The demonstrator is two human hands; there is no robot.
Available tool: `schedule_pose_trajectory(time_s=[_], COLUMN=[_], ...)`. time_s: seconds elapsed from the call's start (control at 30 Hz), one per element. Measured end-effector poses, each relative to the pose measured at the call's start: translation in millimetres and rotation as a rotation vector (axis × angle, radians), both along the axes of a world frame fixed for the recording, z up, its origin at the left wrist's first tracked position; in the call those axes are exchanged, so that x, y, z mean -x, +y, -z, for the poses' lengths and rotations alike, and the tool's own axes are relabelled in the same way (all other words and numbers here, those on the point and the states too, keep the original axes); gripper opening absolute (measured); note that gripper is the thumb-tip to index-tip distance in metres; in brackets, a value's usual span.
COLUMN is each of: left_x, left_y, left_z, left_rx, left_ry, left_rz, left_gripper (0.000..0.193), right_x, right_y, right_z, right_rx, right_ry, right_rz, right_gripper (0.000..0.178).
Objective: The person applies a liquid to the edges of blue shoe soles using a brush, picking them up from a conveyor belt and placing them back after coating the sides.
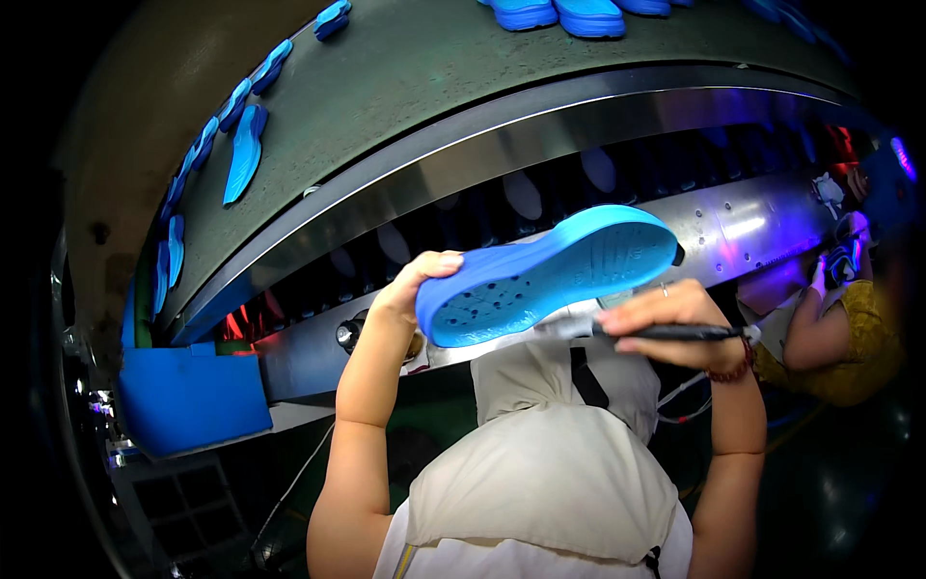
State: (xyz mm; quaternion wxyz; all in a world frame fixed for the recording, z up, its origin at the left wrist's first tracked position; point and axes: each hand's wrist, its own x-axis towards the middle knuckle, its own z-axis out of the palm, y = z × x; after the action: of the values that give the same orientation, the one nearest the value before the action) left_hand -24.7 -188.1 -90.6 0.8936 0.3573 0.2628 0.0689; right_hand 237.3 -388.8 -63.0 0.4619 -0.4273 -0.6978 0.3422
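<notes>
A shoe sole (569,275), dark blue along its side and light blue inside, is tilted in front of me. The wider end, dotted with small dark holes, is at left, where my left hand (424,280) grips its rim with thumb and fingers. My right hand (670,323) is closed around a brush (675,332) with a black handle, held roughly level just below the sole. The pale, blurred tip of the brush lies close to the sole's lower edge; whether it touches cannot be made out.
Beyond the metal rail (463,135) runs a dark green conveyor belt (405,72) carrying several blue soles (246,152). A shelf under the rail holds a row of dark objects. A blue box (193,396) stands at left. To the right, a co-worker's arm (815,333) handles another blue item.
</notes>
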Motion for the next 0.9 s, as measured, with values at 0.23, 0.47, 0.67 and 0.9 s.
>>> schedule_pose_trajectory(time_s=[0.23, 0.47, 0.67, 0.9], left_x=[-54.1, -69.2, -56.5, -82.5], left_y=[-47.6, -65.0, -52.4, -62.3], left_z=[27.4, 36.4, 31.9, 9.4], left_rx=[0.262, 0.252, 0.113, 0.171], left_ry=[-0.621, -0.471, -0.506, -0.598], left_rz=[-0.104, -0.323, -0.427, -0.372], left_gripper=[0.094, 0.093, 0.090, 0.092], right_x=[28.3, 44.9, 61.2, 47.9], right_y=[5.0, 31.8, -2.0, 29.5], right_z=[-0.3, 16.9, 4.6, -2.5], right_rx=[-0.013, -0.211, -0.242, -0.272], right_ry=[0.194, -0.016, -0.281, -0.025], right_rz=[0.249, 0.350, 0.011, 0.229], right_gripper=[0.021, 0.015, 0.012, 0.015])
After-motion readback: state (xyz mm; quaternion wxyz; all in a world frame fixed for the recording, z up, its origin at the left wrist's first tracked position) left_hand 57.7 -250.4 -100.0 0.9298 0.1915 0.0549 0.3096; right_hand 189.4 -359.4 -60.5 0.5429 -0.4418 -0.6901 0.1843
